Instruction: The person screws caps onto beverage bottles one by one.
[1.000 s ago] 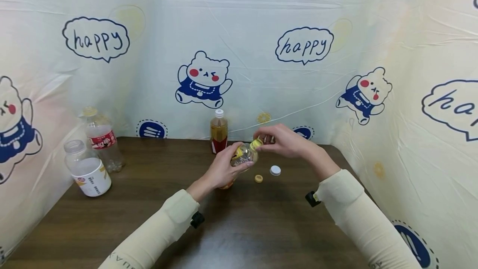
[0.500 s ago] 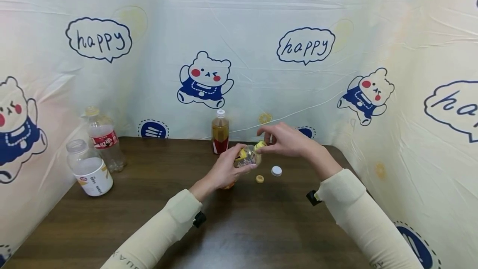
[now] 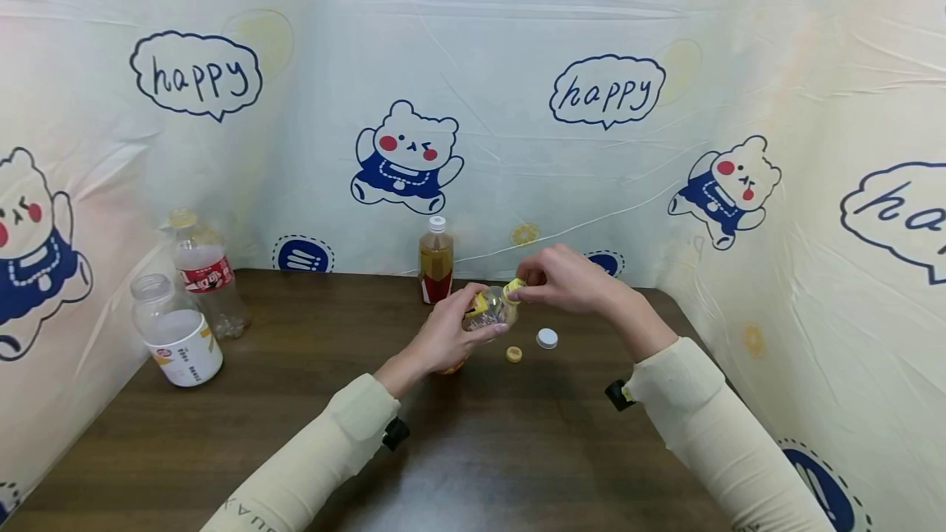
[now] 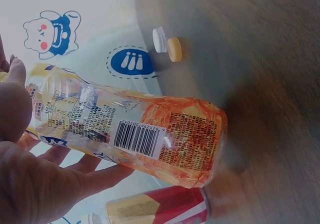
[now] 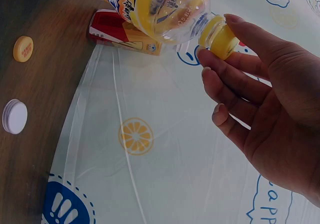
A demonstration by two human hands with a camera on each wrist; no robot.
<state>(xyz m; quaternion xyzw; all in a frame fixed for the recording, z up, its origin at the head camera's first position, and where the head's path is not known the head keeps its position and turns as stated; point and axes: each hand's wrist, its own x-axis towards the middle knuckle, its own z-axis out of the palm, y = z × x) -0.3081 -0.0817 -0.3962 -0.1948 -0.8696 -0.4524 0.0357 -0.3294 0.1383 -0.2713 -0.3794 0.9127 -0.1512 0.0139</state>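
Observation:
My left hand [image 3: 443,331] grips a clear plastic drink bottle [image 4: 120,121] with an orange and yellow label, tilted with its mouth toward the right. Its base shows near the table in the left wrist view. At the bottle's neck, my right hand [image 3: 567,279] pinches the yellow cap [image 5: 223,41] between thumb and index finger. In the right wrist view the other fingers are loosely bent. The cap sits at the mouth, above a yellow ring [image 5: 208,27]; whether it is loose I cannot tell.
A white cap [image 3: 547,338] and a yellow-orange cap [image 3: 513,354] lie on the dark wooden table [image 3: 473,466]. Behind the hands stands a white-capped bottle [image 3: 436,261]. At left stand an uncapped wide-mouth bottle [image 3: 185,351] and a yellow-capped, red-labelled bottle [image 3: 210,282]. A printed curtain [image 3: 502,171] surrounds the table.
The fingers of my right hand have shifted around the yellow cap in a small twist. The bottle moved slightly right in view, then stayed nearly still in my left hand.

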